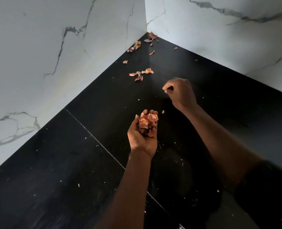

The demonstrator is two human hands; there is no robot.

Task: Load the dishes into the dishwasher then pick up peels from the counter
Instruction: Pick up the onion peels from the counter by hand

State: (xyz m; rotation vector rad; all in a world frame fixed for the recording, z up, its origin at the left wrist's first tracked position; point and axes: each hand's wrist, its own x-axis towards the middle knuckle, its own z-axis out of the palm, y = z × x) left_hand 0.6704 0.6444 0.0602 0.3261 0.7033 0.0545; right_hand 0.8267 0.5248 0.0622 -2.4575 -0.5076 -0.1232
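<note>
Your right hand (180, 92) hung over the counter (70, 146) w/ fingers curled in and thumb & forefinger tips pressed together; couldn't tell if a scrap sat between them. The nearest loose peels (141, 74) lay up and left of that hand, toward the corner, near but not touching, strung out roughly left-right. Right hand was closer to them than your left hand (142, 134), which sat nearer you, palm up, fingers cupped round a handful of peels (147, 123). The corner peels (151, 37) lay farther back at the foot of the marble wall (54, 47), well apart from both hands. Peels looked thin, dry, curled, pink-orange, papery; prob. light & easily crushed, so a fingertip pinch seemed right. Pale crumbs dotted the black top.
</note>
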